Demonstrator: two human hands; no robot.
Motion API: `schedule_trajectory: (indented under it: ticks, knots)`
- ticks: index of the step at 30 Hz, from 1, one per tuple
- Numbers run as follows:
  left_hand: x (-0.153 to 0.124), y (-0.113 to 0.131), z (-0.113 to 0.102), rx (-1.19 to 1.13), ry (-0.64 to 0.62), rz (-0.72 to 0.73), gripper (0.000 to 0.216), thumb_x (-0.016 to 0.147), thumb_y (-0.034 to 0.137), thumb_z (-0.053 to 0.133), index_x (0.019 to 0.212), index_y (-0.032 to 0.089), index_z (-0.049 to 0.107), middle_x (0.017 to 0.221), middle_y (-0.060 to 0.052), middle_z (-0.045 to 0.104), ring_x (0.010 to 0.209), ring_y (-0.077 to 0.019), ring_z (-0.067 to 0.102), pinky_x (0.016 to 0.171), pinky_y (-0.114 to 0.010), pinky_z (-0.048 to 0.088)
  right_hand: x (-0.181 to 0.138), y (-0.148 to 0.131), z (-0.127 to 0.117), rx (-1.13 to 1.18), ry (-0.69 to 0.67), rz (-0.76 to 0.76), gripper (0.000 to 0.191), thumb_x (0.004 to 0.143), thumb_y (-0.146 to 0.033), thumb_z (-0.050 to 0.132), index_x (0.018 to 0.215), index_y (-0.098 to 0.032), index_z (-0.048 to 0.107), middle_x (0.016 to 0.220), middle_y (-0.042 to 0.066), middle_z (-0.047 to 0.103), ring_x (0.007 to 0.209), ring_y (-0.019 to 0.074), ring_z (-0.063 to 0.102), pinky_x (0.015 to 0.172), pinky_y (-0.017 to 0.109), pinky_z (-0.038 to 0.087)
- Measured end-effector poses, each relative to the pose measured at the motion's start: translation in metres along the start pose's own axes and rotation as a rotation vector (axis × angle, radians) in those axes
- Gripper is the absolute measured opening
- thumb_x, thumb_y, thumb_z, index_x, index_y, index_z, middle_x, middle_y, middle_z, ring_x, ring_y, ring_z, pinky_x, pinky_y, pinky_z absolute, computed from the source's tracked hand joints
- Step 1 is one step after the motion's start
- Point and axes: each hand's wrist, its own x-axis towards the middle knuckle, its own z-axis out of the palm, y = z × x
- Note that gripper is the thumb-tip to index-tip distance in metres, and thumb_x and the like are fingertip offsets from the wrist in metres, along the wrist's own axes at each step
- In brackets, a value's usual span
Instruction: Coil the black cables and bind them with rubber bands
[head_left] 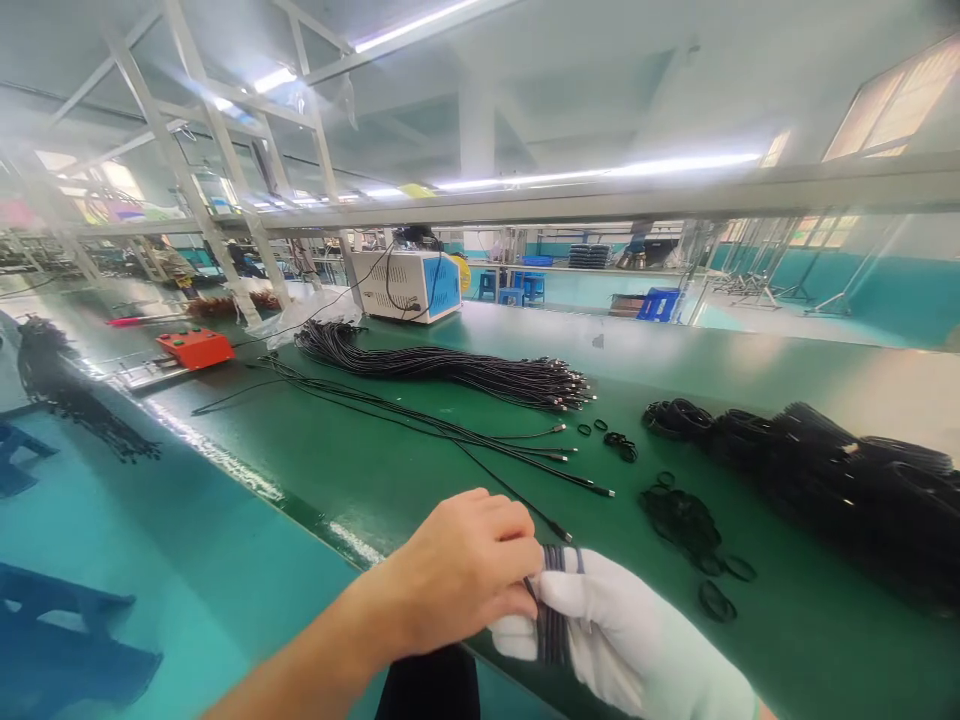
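A coiled black cable (pixel 553 640) is held low in front of me at the bench edge. My right hand (pixel 622 625), in a white glove, grips the coil with the thumb across its strands. My bare left hand (pixel 472 560) meets the coil from the left, fingers curled and closed on a short piece of the cable; its fingertips are partly hidden. Beyond the hands, several loose black cables (pixel 450 430) stretch across the green bench, metal plugs towards me. Behind them is a thick bundle of black cables (pixel 442 365).
Black rubber rings lie in a pile (pixel 682 520) to the right, near a heap of coiled cables (pixel 817 470). Further back stand a white and blue machine (pixel 409 285) and an orange box (pixel 196 349). Blue stools (pixel 67 640) stand on the floor at left.
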Motion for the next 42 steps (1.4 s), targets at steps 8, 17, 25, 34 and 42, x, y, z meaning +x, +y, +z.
schedule_trajectory:
  ticks: [8,17,25,34,42]
  knots:
    - [0.006,-0.017,0.009,-0.461,-0.168,-0.112,0.011,0.072,0.015,0.071,0.079,0.017,0.062,0.091,0.001,0.057,0.073,-0.0082,0.055,0.066,-0.016,0.044,0.006,0.010,0.008,0.082,-0.075,0.107,0.025,0.061,-0.012,0.067,0.082,-0.009,0.055,0.068,-0.001,0.035,0.063,0.0100,0.036,0.060,0.026,0.029]
    - [0.001,-0.017,0.002,-0.004,0.181,-0.041,0.023,0.082,0.004,0.047,0.083,0.019,0.064,0.082,-0.001,0.058,0.071,-0.0129,0.046,0.065,-0.026,0.039,0.009,0.011,-0.005,0.175,-0.003,0.076,0.014,0.070,-0.010,0.062,0.072,-0.012,0.049,0.062,-0.004,0.030,0.058,0.0082,0.030,0.059,0.026,0.027]
    - [0.029,-0.006,-0.006,0.060,-0.287,0.125,0.020,0.080,0.020,0.059,0.060,0.018,0.055,0.069,0.002,0.055,0.063,-0.0110,0.048,0.052,-0.021,0.035,0.002,0.016,-0.016,0.073,-0.024,0.172,0.025,0.071,-0.025,0.069,0.089,-0.010,0.059,0.077,0.007,0.059,0.076,0.0182,0.055,0.070,0.033,0.040]
    - [0.031,-0.004,-0.010,-0.686,-0.385,-0.320,0.006,0.077,0.022,0.060,0.083,0.022,0.057,0.068,0.007,0.056,0.063,-0.0089,0.051,0.052,-0.016,0.035,-0.010,0.026,-0.033,0.090,-0.072,0.070,0.033,0.071,-0.037,0.063,0.084,-0.007,0.062,0.055,0.007,0.065,0.062,0.0232,0.066,0.063,0.035,0.046]
    - [-0.005,0.018,0.031,-0.823,0.140,-0.606,0.011,0.084,0.018,0.049,0.088,0.020,0.059,0.078,0.003,0.056,0.070,-0.0105,0.050,0.063,-0.020,0.041,-0.002,0.020,-0.027,0.007,-0.036,0.039,0.028,0.072,-0.033,0.061,0.081,-0.008,0.065,0.053,0.007,0.061,0.059,0.0197,0.064,0.061,0.030,0.046]
